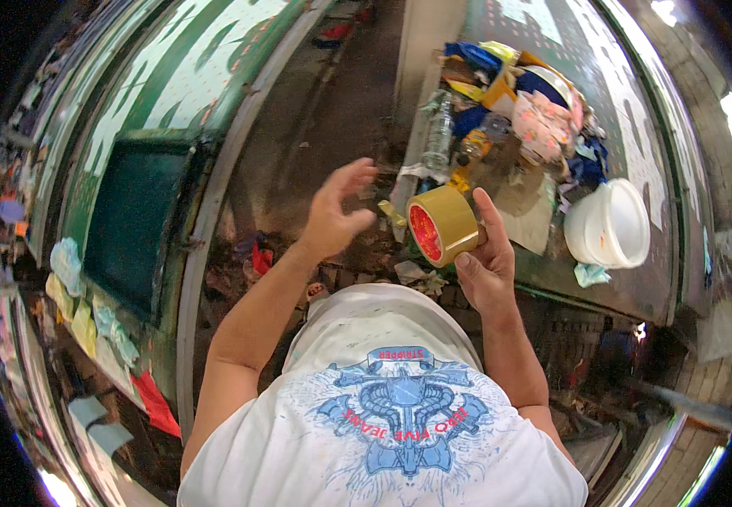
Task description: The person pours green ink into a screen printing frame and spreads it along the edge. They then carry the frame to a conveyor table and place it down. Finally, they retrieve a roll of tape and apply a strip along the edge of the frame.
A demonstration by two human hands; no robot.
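Note:
My right hand (488,270) grips a roll of tan packing tape (457,218) with a red inner core, thumb at its lower edge and fingers behind it. My left hand (340,211) is raised just left of the roll, fingers bent and apart, touching nothing. Beyond the roll, on the right-hand bench, lie a heap of crumpled blue, yellow and pink scraps (543,127), a clear bottle-like object (438,139) and a white plastic bucket (590,221).
To my left stands a green printing table (163,84) holding a dark framed panel (133,220), with pale rags (66,266) and a red cloth (155,401) along it. A dark aisle (307,101) with litter runs between the two benches.

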